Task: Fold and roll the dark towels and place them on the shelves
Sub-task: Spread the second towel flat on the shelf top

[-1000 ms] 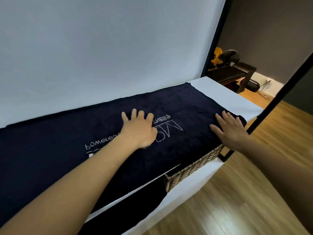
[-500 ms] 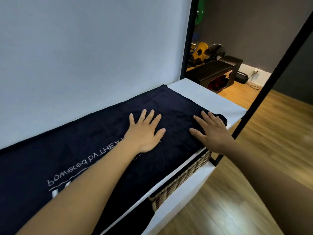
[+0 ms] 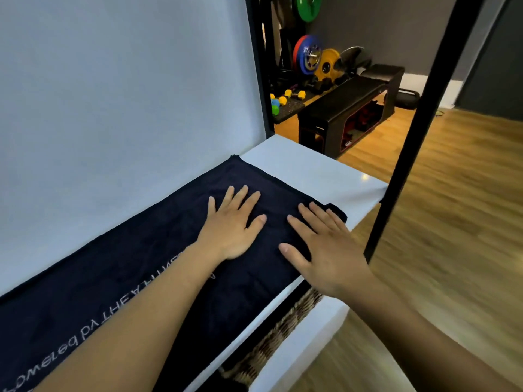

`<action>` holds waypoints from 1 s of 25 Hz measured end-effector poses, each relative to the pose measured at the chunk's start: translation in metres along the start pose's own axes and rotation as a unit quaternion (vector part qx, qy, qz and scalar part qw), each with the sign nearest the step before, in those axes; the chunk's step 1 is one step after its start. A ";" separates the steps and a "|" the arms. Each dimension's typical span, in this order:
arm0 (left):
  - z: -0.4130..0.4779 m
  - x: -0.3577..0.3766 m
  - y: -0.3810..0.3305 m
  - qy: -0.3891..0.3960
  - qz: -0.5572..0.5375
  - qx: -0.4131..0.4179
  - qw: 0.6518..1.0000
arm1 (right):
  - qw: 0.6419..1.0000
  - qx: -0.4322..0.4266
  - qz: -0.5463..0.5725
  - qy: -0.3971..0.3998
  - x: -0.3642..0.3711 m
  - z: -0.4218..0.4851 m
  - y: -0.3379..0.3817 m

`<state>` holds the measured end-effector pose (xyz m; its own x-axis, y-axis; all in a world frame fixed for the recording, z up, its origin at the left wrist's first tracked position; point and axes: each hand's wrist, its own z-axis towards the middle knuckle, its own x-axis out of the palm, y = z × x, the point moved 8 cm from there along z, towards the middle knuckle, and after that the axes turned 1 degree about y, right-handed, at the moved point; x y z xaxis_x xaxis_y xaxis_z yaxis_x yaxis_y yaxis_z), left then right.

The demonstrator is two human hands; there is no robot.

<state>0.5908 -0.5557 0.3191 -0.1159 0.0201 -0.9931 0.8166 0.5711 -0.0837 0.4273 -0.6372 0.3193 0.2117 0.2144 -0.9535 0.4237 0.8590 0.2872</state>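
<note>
A white shelf (image 3: 317, 171) carries a dark towel (image 3: 135, 267) spread flat.

Head cam, what I've got: dark towel (image 3: 127, 250) spread flat along the white shelf (image 3: 311, 171), back edge against the pale wall (image 3: 113, 94). Its white lettering reads upside down from here. Left hand (image 3: 232, 227) lies flat on the towel, fingers straight and spread. Right hand (image 3: 325, 250) lies flat just beside it, fingertips at the towel's front right corner. Bare shelf past the towel's end. Wicker basket (image 3: 283, 332) sits on the level below, under the right hand. Black frame post (image 3: 414, 131) at right. Behind: weight plates (image 3: 311, 56), black bench (image 3: 359, 91), wood floor (image 3: 452, 222).
</note>
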 end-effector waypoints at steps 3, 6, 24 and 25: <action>0.019 0.004 0.004 0.025 0.011 -0.045 0.999 | 0.999 0.042 0.022 -0.019 -0.008 -0.007 -0.034; 0.028 0.005 -0.002 0.035 0.050 -0.028 0.998 | 0.999 0.044 0.017 0.002 -0.006 -0.007 -0.038; 0.114 0.001 -0.032 0.028 -0.048 0.126 0.991 | 0.966 0.173 0.021 -0.193 -0.048 0.019 -0.082; 0.124 -0.002 -0.024 0.029 -0.067 0.124 0.990 | 0.963 0.183 0.040 -0.195 -0.046 0.017 -0.087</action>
<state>0.6414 -0.6714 0.3128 -0.2596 0.0094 -0.9657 0.9047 0.3522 -0.2398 0.3961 -0.7298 0.3400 0.5409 0.0205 -0.8409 0.6595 0.6102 0.4391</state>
